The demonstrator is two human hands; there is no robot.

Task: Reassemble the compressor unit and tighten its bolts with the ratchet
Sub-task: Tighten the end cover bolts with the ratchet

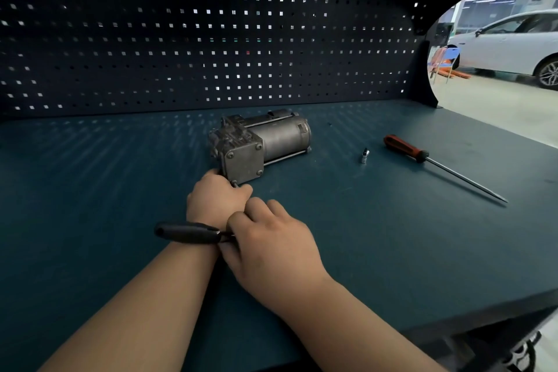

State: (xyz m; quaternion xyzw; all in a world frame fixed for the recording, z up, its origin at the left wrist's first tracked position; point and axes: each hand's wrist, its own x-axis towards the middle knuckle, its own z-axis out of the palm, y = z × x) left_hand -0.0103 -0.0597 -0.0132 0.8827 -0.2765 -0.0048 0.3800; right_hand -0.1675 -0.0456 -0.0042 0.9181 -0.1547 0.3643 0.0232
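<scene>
Compressor unit [259,145] sat at frame center on the dark teal bench top [90,190], lying on its side, grey cylinder body pointing toward the upper right, square end plate facing me with bolt heads at its corners. I had my left hand [216,201] curled into a fist right at the lower left corner of that end plate, knuckles touching the housing; something small and metallic poked out between the fist and the plate, too hidden to name. My right hand [268,241] lay across the left wrist just below center, fingers closed over the shaft of the ratchet [190,232]. Its black handle stuck out to the left past my left wrist, roughly level. Ratchet head was buried under the hands, so I couldn't tell whether it sat on a bolt. Both grips were closed tight, no gap between the fingers.

Right of center, a small chrome socket [364,155] stood on the bench well clear of the compressor. Further right lay a screwdriver [434,163] with a red and black handle, blade running toward the lower right. Dark pegboard [211,39] filled the top of the frame behind the bench. At the upper right edge, past the pegboard, a white car [513,45] was parked on a shop floor, blurry.
</scene>
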